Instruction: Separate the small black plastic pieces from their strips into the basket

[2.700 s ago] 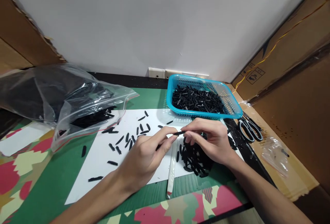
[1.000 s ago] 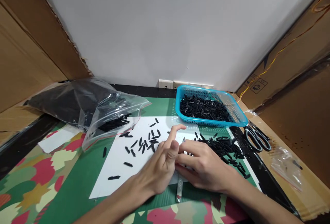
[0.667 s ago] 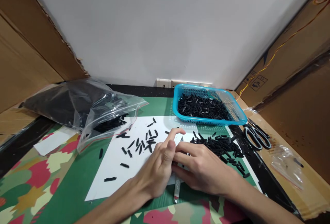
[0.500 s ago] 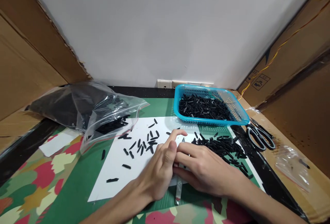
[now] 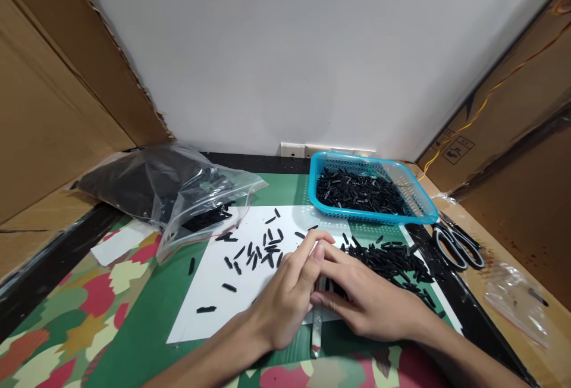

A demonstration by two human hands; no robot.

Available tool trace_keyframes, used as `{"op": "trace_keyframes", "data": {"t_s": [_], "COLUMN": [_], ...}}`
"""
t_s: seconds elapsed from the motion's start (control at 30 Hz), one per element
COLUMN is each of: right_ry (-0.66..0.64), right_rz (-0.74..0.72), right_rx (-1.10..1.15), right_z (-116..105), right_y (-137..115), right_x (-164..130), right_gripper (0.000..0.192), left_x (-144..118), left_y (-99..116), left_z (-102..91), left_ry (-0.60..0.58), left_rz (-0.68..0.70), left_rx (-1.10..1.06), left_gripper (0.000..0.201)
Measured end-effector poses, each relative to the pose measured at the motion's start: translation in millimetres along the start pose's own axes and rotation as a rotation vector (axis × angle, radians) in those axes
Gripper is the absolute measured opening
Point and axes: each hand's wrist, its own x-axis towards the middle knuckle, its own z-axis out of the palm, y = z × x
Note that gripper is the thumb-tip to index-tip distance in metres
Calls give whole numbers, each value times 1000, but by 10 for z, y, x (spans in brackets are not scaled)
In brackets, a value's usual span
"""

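My left hand [image 5: 292, 293] and my right hand [image 5: 368, 299] meet over the right part of the white sheet [image 5: 196, 316]. Their fingers are bent and pressed together at the tips; whatever is between them is hidden. Below and partly behind the fingers lies a slim, pale, pen-like tool [image 5: 316, 334], its near end toward me. Small black strips [image 5: 263, 251] are scattered on the sheet left of my left hand. A denser pile of black strips [image 5: 392, 263] lies just beyond my right hand.
A blue basket [image 5: 375, 218] full of black strips stands at the back right. At the left lies an open clear zip bag [image 5: 178, 185] of dark pieces. Scissors [image 5: 457, 248] and a small plastic bag [image 5: 515, 304] rest at the right. Cardboard [image 5: 57, 78] walls the left side.
The view has shifted slightly, so the scene sits further right. My left thumb has come forward from upright onto the right fingertips, and the hands have closed together more.
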Motion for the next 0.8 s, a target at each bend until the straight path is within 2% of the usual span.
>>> {"op": "trace_keyframes", "data": {"t_s": [0.1, 0.23, 0.33, 0.43, 0.5, 0.63, 0.8], "right_ry": [44, 106, 140, 213, 220, 215, 366], "right_rz": [6, 15, -38, -166, -201, -154, -149], "right_rx": [25, 28, -113, -299, -316, -261, -375], "right_z": [20, 41, 64, 92, 97, 43, -112], "right_y": [2, 11, 63, 135, 165, 178, 251], "right_x": [3, 10, 14, 26, 34, 19, -23], "right_gripper": [12, 16, 15, 15, 17, 18, 18], "left_x": [-4, -14, -28, -34, -26, 19, 53], "left_y": [-9, -59, -101, -129, -136, -120, -70], "left_z": [8, 15, 16, 22, 29, 22, -35], "left_ry": [19, 94, 137, 120, 95, 106, 29], "left_rz": [45, 102, 105, 125, 137, 77, 34], "left_rx": [17, 67, 120, 156, 142, 56, 156], "left_gripper": [48, 50, 55, 59, 61, 58, 40]}}
